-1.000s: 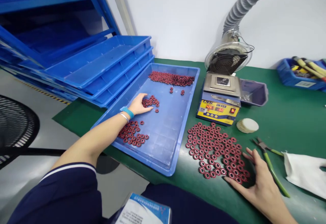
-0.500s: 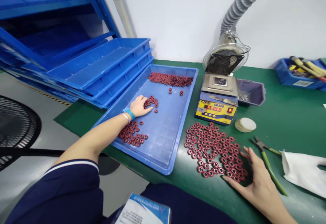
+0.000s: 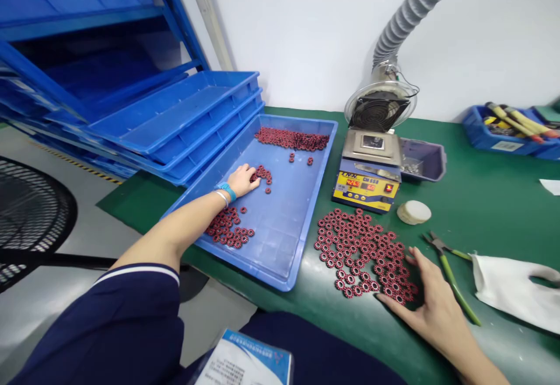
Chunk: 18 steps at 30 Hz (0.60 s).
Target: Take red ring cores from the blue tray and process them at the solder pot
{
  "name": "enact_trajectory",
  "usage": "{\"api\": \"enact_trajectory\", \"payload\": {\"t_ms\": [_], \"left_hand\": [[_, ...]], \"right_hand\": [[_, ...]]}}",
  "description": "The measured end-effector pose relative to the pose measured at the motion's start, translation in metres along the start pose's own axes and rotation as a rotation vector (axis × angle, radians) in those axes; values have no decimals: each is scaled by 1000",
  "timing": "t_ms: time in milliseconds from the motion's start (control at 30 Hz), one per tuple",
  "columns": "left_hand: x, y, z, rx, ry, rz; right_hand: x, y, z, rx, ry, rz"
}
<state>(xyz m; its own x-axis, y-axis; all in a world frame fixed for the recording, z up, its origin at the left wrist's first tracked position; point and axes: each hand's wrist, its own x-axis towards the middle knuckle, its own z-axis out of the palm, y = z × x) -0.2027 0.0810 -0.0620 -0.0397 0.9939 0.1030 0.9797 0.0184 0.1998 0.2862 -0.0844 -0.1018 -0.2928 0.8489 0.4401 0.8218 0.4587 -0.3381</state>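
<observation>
Can't really tell if the left hand (image 3: 242, 181) is gripping any red rings (image 3: 262, 171), fingertips are kinda lost in there. Print on the badge (image 3: 249, 361) is too tiny to read and its bottom's chopped off. Black fan (image 3: 37, 213), gray hose (image 3: 419, 9) and white glove (image 3: 503, 286) get cropped too.

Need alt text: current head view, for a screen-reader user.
A person's left hand is in a blue tray, at a cluster of red ring-shaped parts; the right hand curves at the edge of a wider spread of similar parts on a green table. Behind that spread stands a yellow-fronted machine; green-handled pliers lie to the spread's right.
</observation>
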Motion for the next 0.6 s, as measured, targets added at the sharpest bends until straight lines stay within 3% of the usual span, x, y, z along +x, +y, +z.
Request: {"api": "enact_trajectory", "payload": {"t_ms": [167,333,400,467,533,600], "left_hand": [[-4,13,-19,-187,65,-188],[-11,41,-62,-474,100,-357],[-26,69,-83,-598,89,-354],[-54,109,-101,-753,27,-308],[-93,158,-111,-1078,-199,-211],[-136,207,-108,-1234,-488,-57]], "right_hand": [[1,0,0,16,15,-15],[0,1,-1,64,10,-1],[-1,2,-1,89,-3,12],[-2,4,-1,112,-15,20],[-2,5,-1,132,-18,23],[-3,6,-1,156,-13,28]]}}
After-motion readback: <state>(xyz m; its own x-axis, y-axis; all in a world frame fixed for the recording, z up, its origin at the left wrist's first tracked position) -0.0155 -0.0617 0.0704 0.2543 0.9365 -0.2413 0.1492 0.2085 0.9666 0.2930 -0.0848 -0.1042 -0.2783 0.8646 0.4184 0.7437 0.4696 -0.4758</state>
